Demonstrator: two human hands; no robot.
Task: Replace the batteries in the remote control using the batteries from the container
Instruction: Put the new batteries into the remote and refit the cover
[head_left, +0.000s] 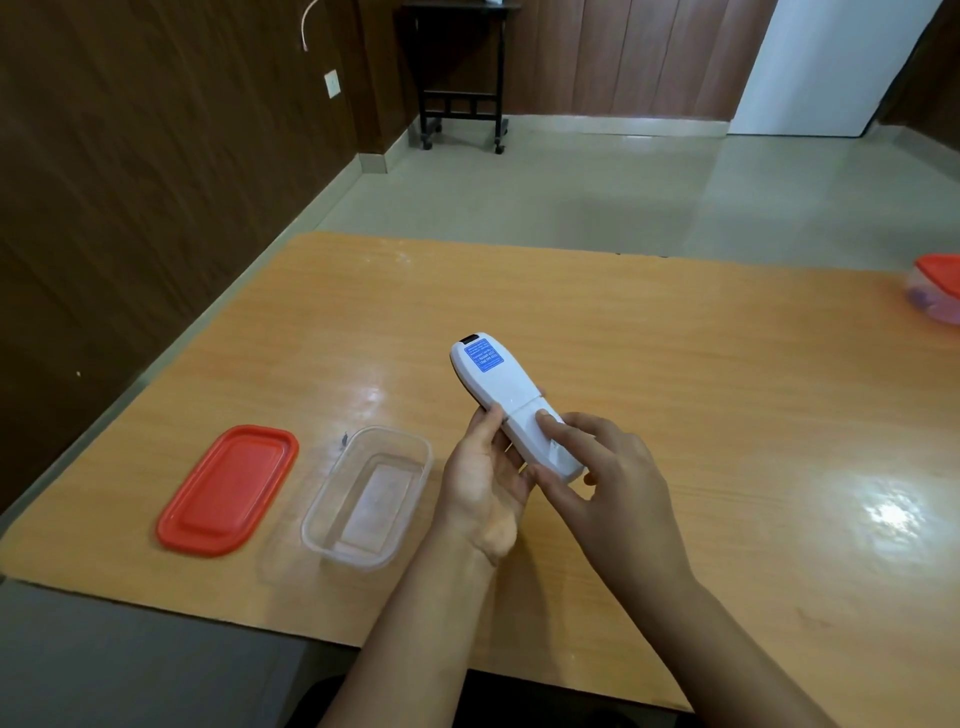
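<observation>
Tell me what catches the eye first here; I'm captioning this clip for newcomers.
A white remote, blue label up, is held over the table by both hands: the left hand grips its side, the right hand pinches its cover end. Left of them lie a red lid and a clear container.

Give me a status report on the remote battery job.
Left grip holds remote, back up. Right grip thumb on battery cover, cover on. Clear container open, no batteries visible inside. Nothing in the way.

White remote (506, 402) with blue label (484, 357); red lid (227, 489); clear container (367, 498); orange wood-grain table (675, 364).
</observation>
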